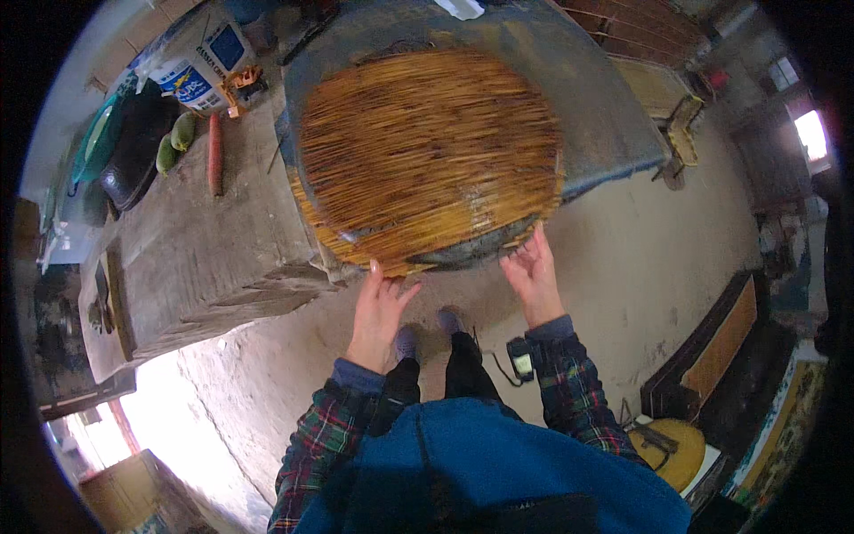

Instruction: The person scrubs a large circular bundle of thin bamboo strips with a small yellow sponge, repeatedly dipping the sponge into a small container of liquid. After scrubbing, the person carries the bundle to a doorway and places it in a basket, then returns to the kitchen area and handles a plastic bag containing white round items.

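A large round mat of thin brown stalks (427, 147) lies before me, its near rim reaching past the table edge. My left hand (380, 314) grips that rim left of centre, thumb on top, most fingers hidden beneath. Farther right, my right hand (534, 277) holds the same rim, thumb up against it and the other fingers curled below. Between the hands, a dark curved strip (470, 250) shows along the near edge; I cannot tell whether it belongs to the mat or to something under it.
The wooden table (260, 220) carries a red stick-like object (215, 153), two green cucumber-like vegetables (175, 141), a white bucket (190, 83) and an orange toy vehicle (243, 87). A dark cloth (600, 127) covers its right part. Low wooden furniture (707, 340) stands at right.
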{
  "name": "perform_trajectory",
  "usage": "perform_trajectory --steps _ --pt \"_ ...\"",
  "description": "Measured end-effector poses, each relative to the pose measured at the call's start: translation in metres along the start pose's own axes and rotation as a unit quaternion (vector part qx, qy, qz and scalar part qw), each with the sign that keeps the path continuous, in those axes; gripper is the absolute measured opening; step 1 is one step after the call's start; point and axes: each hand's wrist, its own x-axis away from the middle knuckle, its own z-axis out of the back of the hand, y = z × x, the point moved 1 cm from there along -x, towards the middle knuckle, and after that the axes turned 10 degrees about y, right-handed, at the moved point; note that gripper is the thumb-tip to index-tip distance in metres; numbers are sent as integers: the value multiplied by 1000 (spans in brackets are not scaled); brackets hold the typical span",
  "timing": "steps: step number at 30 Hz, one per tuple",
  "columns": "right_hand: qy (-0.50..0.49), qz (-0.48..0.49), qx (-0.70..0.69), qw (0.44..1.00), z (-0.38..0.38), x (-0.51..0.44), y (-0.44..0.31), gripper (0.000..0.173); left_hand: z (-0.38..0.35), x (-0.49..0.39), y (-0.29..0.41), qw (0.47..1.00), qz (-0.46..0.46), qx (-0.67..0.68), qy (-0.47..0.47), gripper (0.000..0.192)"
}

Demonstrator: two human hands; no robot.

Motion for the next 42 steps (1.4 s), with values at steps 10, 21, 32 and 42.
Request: perform_trajectory --steps 10,21,32,42 --pt "-144 -67 -72 985 -48 -19 -63 51 -48 -3 10 988 -144 -27 52 56" --pt "-67 21 21 997 -64 -31 -85 22 -71 -10 6 965 -206 38 159 42" --pt "-99 71 115 986 -78 56 -58 39 -33 87 31 954 -256 93 126 43" --pt "-280 104 276 914 -69 290 -19 37 29 343 47 916 -339 186 107 27"
